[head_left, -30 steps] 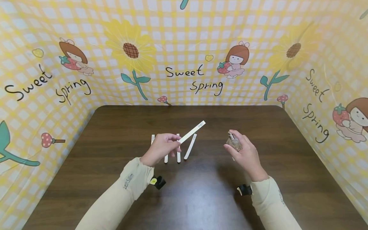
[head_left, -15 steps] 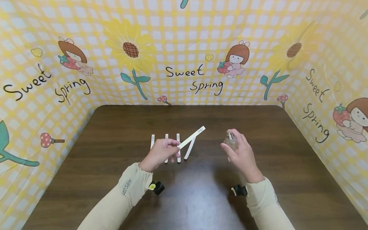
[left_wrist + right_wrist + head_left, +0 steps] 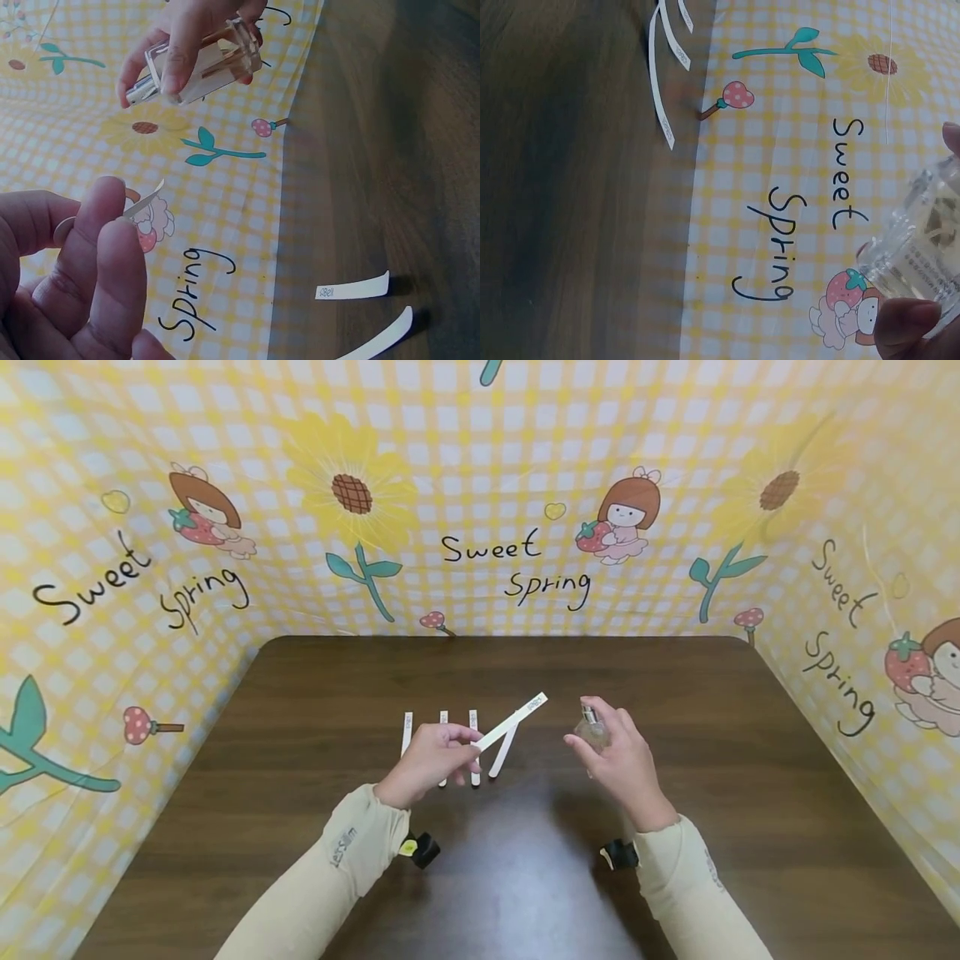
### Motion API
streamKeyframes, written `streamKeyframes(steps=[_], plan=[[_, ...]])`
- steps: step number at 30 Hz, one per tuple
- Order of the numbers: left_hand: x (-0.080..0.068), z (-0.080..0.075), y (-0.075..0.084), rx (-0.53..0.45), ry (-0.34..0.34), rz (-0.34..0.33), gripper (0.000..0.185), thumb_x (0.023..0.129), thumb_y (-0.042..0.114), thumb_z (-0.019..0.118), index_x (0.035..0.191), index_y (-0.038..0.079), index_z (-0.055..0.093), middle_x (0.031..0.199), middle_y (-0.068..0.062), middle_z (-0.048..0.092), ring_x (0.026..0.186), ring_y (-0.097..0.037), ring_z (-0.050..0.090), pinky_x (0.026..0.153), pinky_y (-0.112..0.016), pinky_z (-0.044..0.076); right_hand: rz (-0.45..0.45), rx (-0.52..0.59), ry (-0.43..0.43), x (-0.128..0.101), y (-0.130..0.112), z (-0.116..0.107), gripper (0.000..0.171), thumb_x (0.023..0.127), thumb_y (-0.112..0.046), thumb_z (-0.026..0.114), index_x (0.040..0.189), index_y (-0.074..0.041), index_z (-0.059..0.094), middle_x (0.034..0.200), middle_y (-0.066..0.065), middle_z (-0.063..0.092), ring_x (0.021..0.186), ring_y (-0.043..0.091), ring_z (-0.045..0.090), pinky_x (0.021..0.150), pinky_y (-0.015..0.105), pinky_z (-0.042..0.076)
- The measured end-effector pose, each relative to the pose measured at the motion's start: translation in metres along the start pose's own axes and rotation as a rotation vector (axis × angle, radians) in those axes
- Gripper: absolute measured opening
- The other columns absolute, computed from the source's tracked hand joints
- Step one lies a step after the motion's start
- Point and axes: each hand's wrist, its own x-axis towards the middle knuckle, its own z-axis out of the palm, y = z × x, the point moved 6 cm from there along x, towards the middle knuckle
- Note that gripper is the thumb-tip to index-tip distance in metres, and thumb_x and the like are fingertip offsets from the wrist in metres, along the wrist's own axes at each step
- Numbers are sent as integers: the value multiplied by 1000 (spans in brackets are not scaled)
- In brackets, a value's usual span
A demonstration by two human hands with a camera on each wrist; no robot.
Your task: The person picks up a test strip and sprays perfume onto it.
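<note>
In the head view my left hand (image 3: 427, 764) pinches one end of a white paper test strip (image 3: 517, 718). The strip slants up to the right, with small print at its far end. My right hand (image 3: 630, 772) grips a clear glass perfume bottle (image 3: 590, 731), index finger on its silver spray top. A gap separates the spray top from the strip's printed end. The left wrist view shows the bottle (image 3: 225, 64) tilted in the right hand, beyond the left fingertips. Partly cut off in the right wrist view is the same bottle (image 3: 922, 247).
Several more white strips lie on the dark wooden table (image 3: 315, 860), among them a slanted strip (image 3: 503, 753) and a leftmost strip (image 3: 407, 731). My left hand hides parts of some. A yellow checked cloth (image 3: 495, 468) hangs around the table's back and sides.
My right hand has moved left with the perfume bottle, closer to the held strip. The left hand and its strip came slightly lower. The head view has shifted a little.
</note>
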Motion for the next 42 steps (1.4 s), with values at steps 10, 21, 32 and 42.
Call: streamKeyframes(steps=[10, 21, 32, 42], plan=[[-4, -5, 2, 6, -7, 3, 25, 88, -2, 57, 110, -12, 62, 65, -7, 66, 47, -14, 54, 49, -22, 46, -38, -6, 85, 6, -7, -3, 55, 71, -8, 77, 122, -13, 56, 87, 13, 54, 64, 27, 50, 52, 39, 43], [-6, -7, 4, 17, -11, -9, 24, 88, -1, 58, 109, -11, 63, 66, -8, 67, 47, -13, 55, 49, -25, 47, -67, -57, 86, 8, -13, 2, 57, 66, -6, 71, 120, -14, 56, 83, 13, 52, 62, 30, 52, 51, 46, 46], [-6, -4, 6, 19, -25, -12, 24, 88, 0, 58, 108, -10, 64, 66, -8, 67, 47, -12, 56, 51, -27, 50, -61, -74, 59, 10, -14, 2, 57, 66, -7, 69, 120, -15, 55, 83, 12, 51, 60, 30, 50, 50, 46, 44], [-6, -1, 9, 39, -21, -7, 22, 88, 1, 59, 106, -9, 66, 66, -10, 67, 46, -11, 56, 48, -23, 47, -81, -82, 72, 9, -15, 0, 56, 65, -7, 69, 118, -15, 55, 81, 11, 50, 57, 30, 50, 49, 46, 44]])
